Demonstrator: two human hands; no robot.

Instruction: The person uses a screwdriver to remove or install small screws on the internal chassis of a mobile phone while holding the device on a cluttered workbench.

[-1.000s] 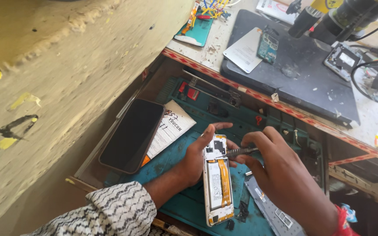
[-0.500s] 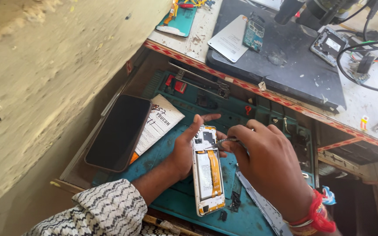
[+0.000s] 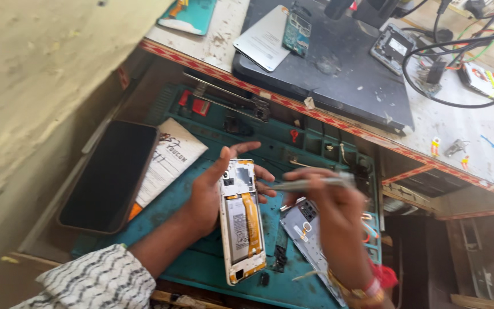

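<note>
Two hands work over a teal repair mat [image 3: 161, 229]. At far left a dark phone [image 3: 110, 174] lies flat. Next, the left hand [image 3: 210, 194] grips an opened phone [image 3: 241, 220], its long axis running near to far, camera end away. Rightward, the right hand [image 3: 330, 214] pinches a grey screwdriver [image 3: 307, 183], tip pointing left toward the opened phone's top.

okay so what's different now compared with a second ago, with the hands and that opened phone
The right hand has drawn its slim metal tool off the opened phone, rightward. The left hand still holds the phone. The dark screen panel lies unmoved.
</note>
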